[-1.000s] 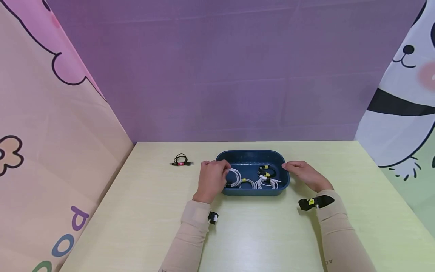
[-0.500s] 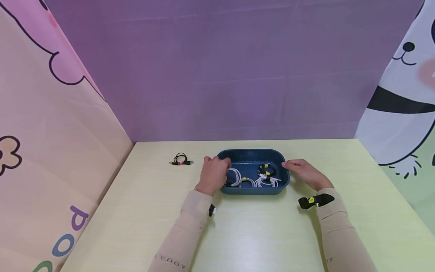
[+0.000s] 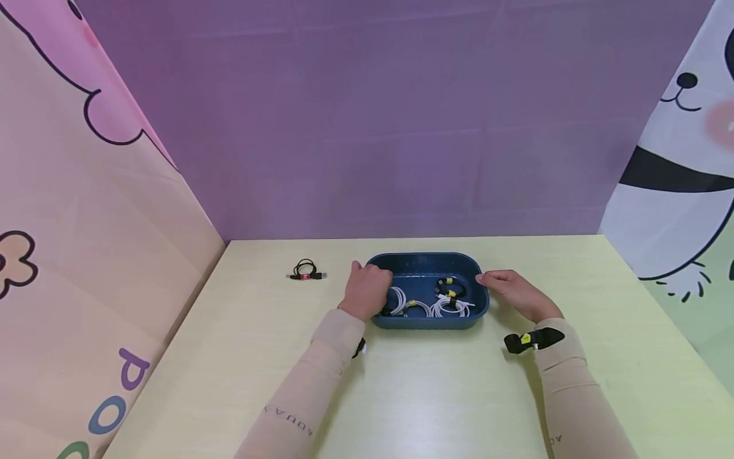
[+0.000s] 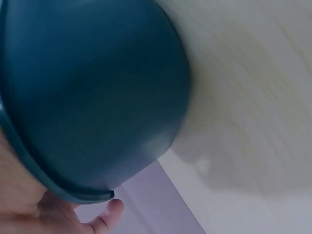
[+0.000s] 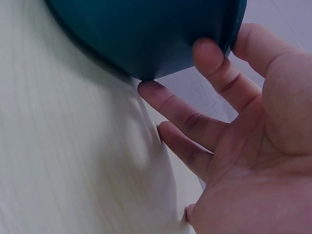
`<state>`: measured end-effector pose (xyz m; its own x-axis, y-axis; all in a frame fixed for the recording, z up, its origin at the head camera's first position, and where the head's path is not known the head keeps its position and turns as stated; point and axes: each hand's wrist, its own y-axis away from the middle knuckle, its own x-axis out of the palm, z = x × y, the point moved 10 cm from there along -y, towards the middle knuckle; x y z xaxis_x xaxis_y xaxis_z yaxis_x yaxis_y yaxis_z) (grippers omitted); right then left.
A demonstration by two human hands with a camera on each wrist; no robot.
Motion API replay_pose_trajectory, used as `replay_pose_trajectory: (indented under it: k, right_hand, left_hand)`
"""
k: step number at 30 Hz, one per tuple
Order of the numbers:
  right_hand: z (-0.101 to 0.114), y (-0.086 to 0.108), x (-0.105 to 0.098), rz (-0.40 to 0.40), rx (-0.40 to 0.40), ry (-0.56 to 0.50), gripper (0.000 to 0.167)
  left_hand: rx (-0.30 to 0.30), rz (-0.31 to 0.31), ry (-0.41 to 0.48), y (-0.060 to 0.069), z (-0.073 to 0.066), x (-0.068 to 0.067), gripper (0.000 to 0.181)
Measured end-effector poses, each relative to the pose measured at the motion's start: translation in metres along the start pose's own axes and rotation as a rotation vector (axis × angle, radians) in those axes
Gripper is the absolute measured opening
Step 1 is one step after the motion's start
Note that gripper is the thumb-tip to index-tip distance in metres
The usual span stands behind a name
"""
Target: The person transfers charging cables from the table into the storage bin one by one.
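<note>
A dark blue plastic tray point(image 3: 424, 324) stands on the table with several coiled cables in it. My left hand point(image 3: 368, 290) grips its left end, fingers bent over the rim; in the left wrist view, a finger shows beyond the rim of the tray point(image 4: 97, 97). At the right end, my right hand point(image 3: 518, 294) pinches the rim between thumb and index finger, and the other fingers extend below, as the right wrist view shows. A white coiled cable point(image 3: 397, 299) lies close to the left hand. Another white one point(image 3: 450, 307) lies front right, below a black cable point(image 3: 450, 287) with yellow ties.
A black USB cable point(image 3: 306, 270) with a red tie lies on the pale table point(image 3: 436, 395), left of the tray. Behind the table hangs a purple backdrop point(image 3: 367, 127), with printed cloths at both sides.
My left hand has shifted slightly right and turned, from beside the white coiled cable onto the tray's left rim. The right hand and the tray stay about where they were.
</note>
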<state>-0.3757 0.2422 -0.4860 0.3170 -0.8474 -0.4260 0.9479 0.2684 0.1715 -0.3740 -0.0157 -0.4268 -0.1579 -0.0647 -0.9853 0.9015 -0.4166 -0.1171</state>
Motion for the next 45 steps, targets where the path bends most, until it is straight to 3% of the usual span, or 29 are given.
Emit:
replay_pose_trajectory:
  k: [6, 15, 22, 33, 45]
  right_hand:
    - [-0.001, 0.001, -0.001, -0.003, 0.001, 0.001, 0.045]
    - [0.001, 0.0, 0.0, -0.001, -0.001, -0.014, 0.047]
    - [0.003, 0.0, 0.001, 0.005, -0.006, -0.012, 0.044]
    - [0.003, 0.002, 0.001, 0.006, 0.0, 0.001, 0.046]
    - [0.004, 0.0, 0.001, -0.009, -0.016, 0.006, 0.044]
  left_hand:
    - [0.006, 0.065, -0.039, -0.006, -0.003, 0.01, 0.011]
    - [-0.017, 0.038, -0.044, -0.007, -0.003, 0.011, 0.014]
    - [-0.039, 0.055, -0.055, -0.006, -0.002, 0.014, 0.018]
    - [-0.031, 0.017, -0.001, -0.007, -0.003, 0.013, 0.013]
    - [-0.033, 0.054, 0.031, -0.009, 0.0, 0.018, 0.013]
